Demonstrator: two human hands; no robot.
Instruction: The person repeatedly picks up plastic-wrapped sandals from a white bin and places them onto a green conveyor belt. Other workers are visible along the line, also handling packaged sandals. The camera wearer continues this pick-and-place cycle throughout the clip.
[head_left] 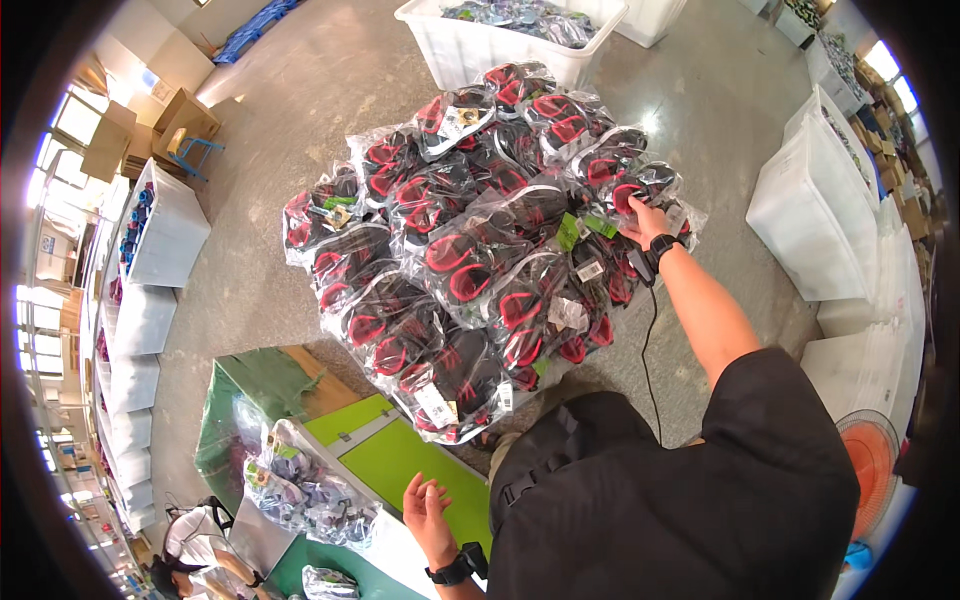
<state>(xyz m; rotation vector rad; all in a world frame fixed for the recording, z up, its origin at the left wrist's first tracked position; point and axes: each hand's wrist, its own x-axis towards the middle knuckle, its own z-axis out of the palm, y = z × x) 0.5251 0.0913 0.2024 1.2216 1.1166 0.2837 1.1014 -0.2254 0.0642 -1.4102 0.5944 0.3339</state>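
Observation:
A large heap of black shoes with red linings (470, 265), packed in clear plastic bags, spreads out in front of me. At its right edge my right hand (648, 222) has its fingers closed on a bagged pair of shoes (632, 192); the bag hides part of the grip. Green and white tags (590, 232) show through the plastic just left of that hand. Down by my left side, my left hand (428, 512) is empty, its fingers loosely bent and apart, above the lime-green panel (400, 470). Both wrists carry black straps with small devices.
Beyond the heap stands a white bin (500, 50) filled with bagged goods. More white bins (815, 215) line the right, others (165, 235) the left. Bagged grey shoes (310, 495) lie at lower left, near another person (200, 540). A dark cable (648, 350) hangs from my right wrist.

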